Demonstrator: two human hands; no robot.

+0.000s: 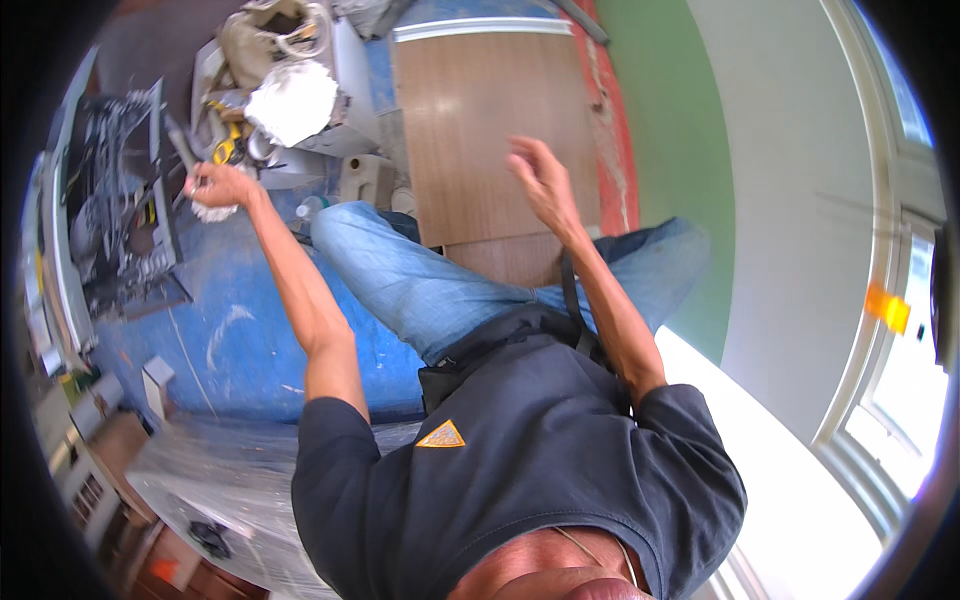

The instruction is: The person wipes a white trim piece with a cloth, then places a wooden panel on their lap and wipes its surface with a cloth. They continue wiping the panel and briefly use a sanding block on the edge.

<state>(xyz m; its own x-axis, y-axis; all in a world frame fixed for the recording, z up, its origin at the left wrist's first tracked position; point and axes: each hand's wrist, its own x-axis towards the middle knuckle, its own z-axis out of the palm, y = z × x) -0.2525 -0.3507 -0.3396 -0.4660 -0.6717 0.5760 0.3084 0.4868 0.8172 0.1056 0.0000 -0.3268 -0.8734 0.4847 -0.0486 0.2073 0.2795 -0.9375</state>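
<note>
My left hand [219, 185] is out at the far left, its fingers closed on a slim grey tool [180, 146] whose kind I cannot tell. Close by are a yellow-and-black tape measure [225, 150] and a ragged white piece [216, 211]. My right hand [541, 180], empty with loosely curled fingers, hangs over a brown wood-look panel [487, 112] in front of me. A white metal strip [484, 28] lies across the panel's far end.
A box [352, 112] holds a canvas bag [259, 52] and a bright white lump [292, 101]. A dark metal rack [124, 195] stands left, on blue flooring [262, 330]. A hollow block [366, 182] and a bottle [311, 206] sit near my knee. A green-and-white wall [682, 165] rises right.
</note>
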